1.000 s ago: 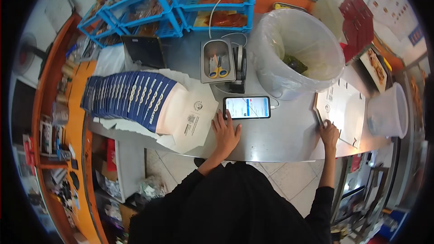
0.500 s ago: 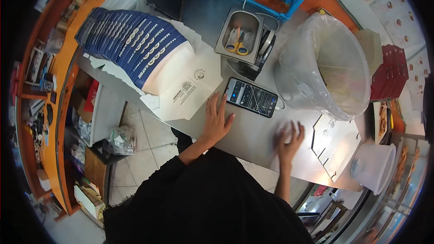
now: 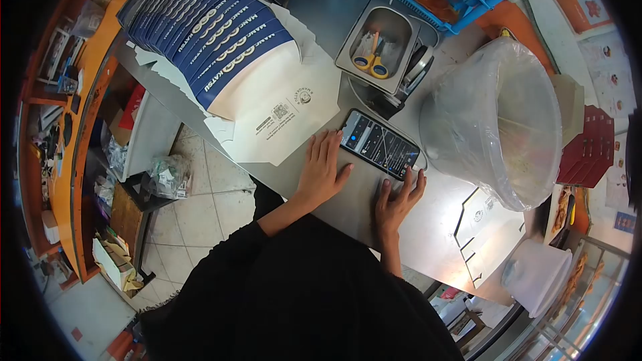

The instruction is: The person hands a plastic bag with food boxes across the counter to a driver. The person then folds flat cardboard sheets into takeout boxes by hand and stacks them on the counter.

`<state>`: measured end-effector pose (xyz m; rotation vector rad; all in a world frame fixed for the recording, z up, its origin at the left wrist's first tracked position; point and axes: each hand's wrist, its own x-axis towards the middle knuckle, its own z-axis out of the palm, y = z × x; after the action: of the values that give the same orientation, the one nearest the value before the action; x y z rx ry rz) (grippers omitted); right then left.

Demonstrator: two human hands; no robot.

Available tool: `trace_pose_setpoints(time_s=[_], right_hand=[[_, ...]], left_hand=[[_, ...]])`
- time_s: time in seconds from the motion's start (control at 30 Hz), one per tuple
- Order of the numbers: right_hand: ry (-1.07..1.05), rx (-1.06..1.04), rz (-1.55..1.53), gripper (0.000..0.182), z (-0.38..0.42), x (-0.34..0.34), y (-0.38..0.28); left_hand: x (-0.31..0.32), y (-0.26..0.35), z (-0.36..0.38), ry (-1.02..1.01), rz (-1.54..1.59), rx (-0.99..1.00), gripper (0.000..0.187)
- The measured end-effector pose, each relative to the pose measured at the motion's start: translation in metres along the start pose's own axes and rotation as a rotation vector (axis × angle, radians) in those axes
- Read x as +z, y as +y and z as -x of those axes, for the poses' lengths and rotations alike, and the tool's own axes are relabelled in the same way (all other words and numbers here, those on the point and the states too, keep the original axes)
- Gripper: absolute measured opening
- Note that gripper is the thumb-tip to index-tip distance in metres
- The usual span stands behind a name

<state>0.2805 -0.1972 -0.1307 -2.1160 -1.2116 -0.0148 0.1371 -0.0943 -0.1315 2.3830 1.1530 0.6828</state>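
Both palms are laid flat, nothing gripped: L hand [image 3: 322, 172] & R hand [image 3: 396, 198] by the smartphone [image 3: 379, 144]. Flat cartons [image 3: 221, 40] are stacked, unfolded.

I see the phone [image 3: 380, 144] lying on the counter [image 3: 348, 204] between my left hand [image 3: 322, 170] and right hand [image 3: 396, 202]. Left of it fans a stack of flat cartons [image 3: 221, 47]; behind it sits a tray [image 3: 382, 43] holding scissors [image 3: 373, 63]. A lined bin [image 3: 498, 110] stands to the right.
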Motion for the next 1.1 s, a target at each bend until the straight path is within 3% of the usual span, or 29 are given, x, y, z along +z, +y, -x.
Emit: trace_pose_setpoints(time_s=[0.53,0.6,0.7,0.9,1.1], right_hand=[[0.002,-0.022,0.06,0.051,0.0,0.002,0.0],[-0.113,-0.047,0.173,0.048,-0.001,-0.003,-0.007],[-0.121,-0.081,0.18,0.045,-0.001,-0.007,-0.008],[0.038,-0.04,-0.015,0.044,0.003,-0.002,0.0],[0.083,-0.032,0.031,0.045,0.004,-0.001,0.0]], left_hand=[[0.0,0.001,-0.001,0.027,-0.039,0.041,0.07],[0.0,0.001,0.0,0.036,-0.036,0.052,0.069],[0.001,0.001,0.0,0.04,-0.043,0.054,0.07],[0.003,-0.001,0.002,0.067,-0.028,0.056,0.071],[0.003,-0.001,0.003,0.066,-0.003,0.051,0.072]])
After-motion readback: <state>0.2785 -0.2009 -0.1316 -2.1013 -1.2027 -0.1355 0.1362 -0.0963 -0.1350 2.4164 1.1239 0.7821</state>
